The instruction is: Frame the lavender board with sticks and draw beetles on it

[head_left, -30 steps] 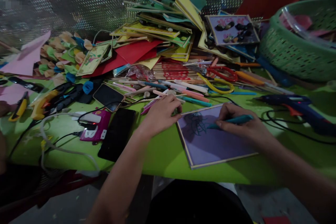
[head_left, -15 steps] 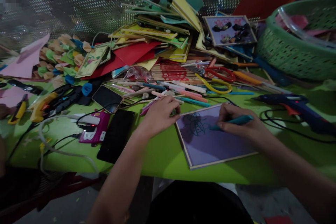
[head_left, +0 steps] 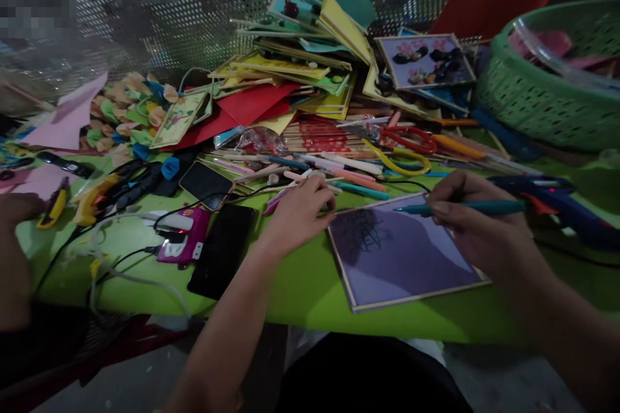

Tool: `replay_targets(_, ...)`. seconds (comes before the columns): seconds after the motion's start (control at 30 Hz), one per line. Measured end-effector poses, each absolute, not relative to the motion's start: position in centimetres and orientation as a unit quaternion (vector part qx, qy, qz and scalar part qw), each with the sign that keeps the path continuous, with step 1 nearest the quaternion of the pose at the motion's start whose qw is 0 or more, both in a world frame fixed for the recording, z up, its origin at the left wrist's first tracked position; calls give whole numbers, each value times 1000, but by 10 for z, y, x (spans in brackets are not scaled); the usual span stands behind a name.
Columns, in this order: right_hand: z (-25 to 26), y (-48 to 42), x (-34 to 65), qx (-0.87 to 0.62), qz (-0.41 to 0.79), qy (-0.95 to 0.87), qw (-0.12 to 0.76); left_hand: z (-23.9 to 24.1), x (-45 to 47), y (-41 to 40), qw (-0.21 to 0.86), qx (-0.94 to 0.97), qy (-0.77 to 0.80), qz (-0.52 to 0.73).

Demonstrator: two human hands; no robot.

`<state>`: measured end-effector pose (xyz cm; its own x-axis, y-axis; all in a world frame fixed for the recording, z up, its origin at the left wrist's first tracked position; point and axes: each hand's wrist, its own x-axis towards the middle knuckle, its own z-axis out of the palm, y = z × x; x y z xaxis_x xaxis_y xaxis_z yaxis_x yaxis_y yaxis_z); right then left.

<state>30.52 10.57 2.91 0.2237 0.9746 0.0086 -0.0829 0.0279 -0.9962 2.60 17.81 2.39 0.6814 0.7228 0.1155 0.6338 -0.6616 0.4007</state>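
Note:
A purple card with thin pale strips along its edges lies on the green table, bearing a dark line drawing at its upper left. My right hand grips a teal marker pen over the card's right side. The pen lies nearly level, its tip pointing left, and appears raised off the surface. My left hand rests by the card's upper left corner with curled fingers and the thumb near the edge. Whatever sits between those fingers is too small to make out.
Pens, scissors and a heap of framed cards lie behind. A glue gun and a green basket stand right. Phones, a magenta power adapter and cables lie left. Another person's hand is far left.
My right hand has moved right and lifted the marker from the drawing; the pen is now more level. My left hand stays at the corner. The view has shifted slightly.

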Motion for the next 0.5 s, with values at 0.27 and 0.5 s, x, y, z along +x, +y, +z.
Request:
replay_targets(0.27,30,107,307,-529,429,-409,607,29,31,173,110,915,374,104)
replay_targets(0.5,31,105,307,-525,432,-398,616,33,33,170,41,931,357,67)
